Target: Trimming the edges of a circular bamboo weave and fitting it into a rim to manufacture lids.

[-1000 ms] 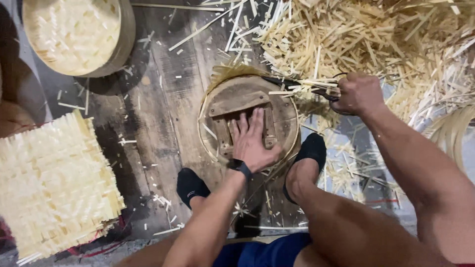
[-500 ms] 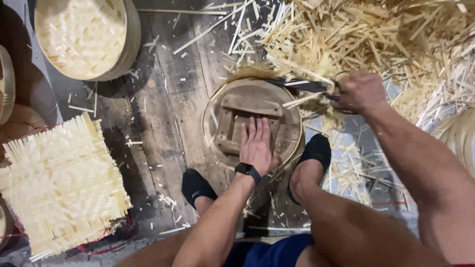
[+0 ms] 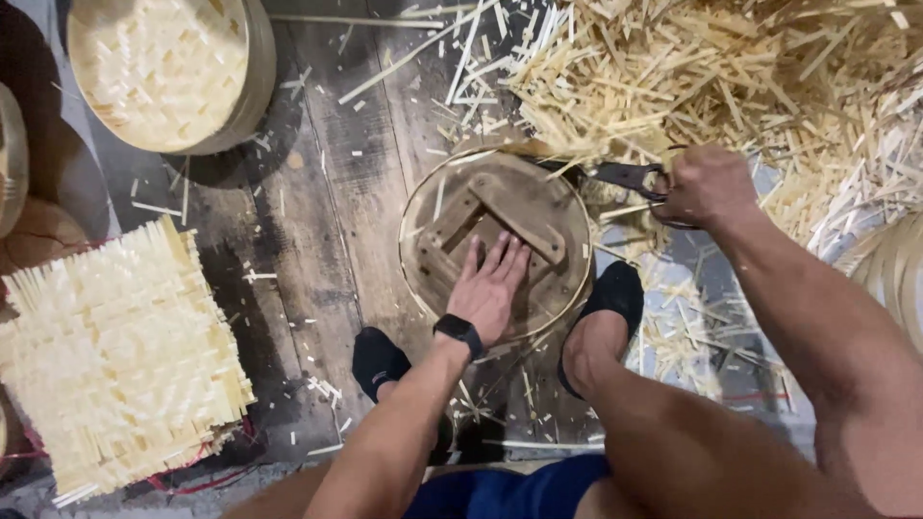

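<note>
The left hand (image 3: pixel 490 288) lay flat, fingers spread wide, pressing on the round wooden form (image 3: pixel 495 245) that sat on the dark floorboards (image 3: pixel 317 211) between the person's two feet — nothing was gripped in it. A black watch (image 3: pixel 459 333) circled the wrist. At about two o'clock from the form, the right hand (image 3: pixel 705 185) was closed around the handles of dark metal shears (image 3: pixel 615 176), whose blades reached the form's rim. A heap of bamboo offcuts (image 3: pixel 731 86) filled the upper right. A round woven basket (image 3: pixel 163 72) sat at eleven o'clock, and a square woven mat (image 3: pixel 115 356) lay at eight o'clock.
</note>
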